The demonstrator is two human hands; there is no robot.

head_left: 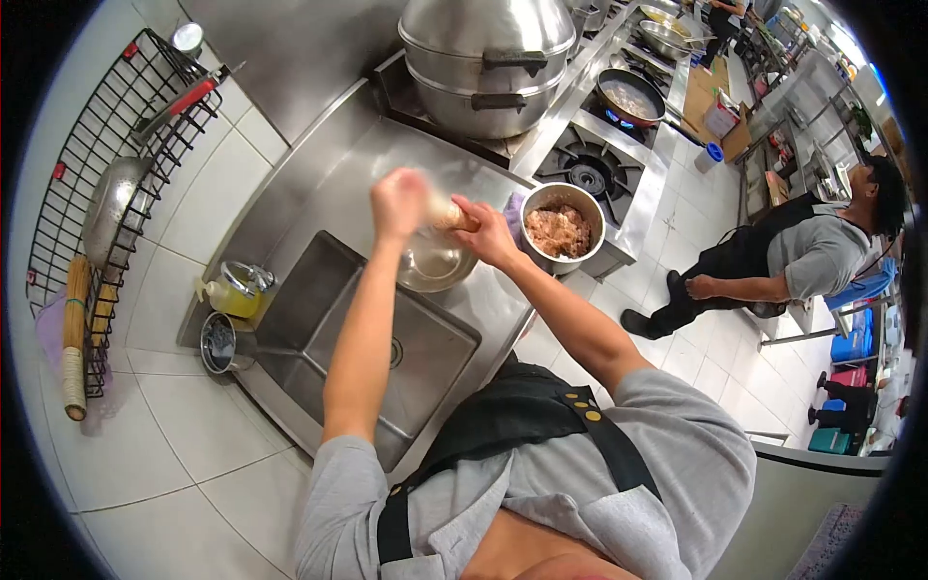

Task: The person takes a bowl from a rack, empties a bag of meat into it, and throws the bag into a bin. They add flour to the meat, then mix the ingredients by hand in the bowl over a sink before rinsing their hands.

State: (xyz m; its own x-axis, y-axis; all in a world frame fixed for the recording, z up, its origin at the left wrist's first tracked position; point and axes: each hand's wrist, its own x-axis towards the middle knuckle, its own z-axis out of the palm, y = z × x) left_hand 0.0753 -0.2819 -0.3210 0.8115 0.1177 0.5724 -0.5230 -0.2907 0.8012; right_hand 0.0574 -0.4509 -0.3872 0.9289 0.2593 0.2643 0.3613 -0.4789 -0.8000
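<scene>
Head view — hands (399, 201) (488, 234) at pale object (446, 214) (blurred, partly covered).

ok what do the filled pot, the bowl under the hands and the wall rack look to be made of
Filled pot: grey metal, likely stainless steel, by its bright rim.
Bowl: shiny, perhaps metal or clear glass; the look leaves it open.
Wall rack: probably coated wire, by its thin black bars.

Left arm (363, 333) out straight, left hand (394, 205) partly blurred — right arm (580, 311) angled inward, right hand (489, 232) curled in a grip close by!
</scene>
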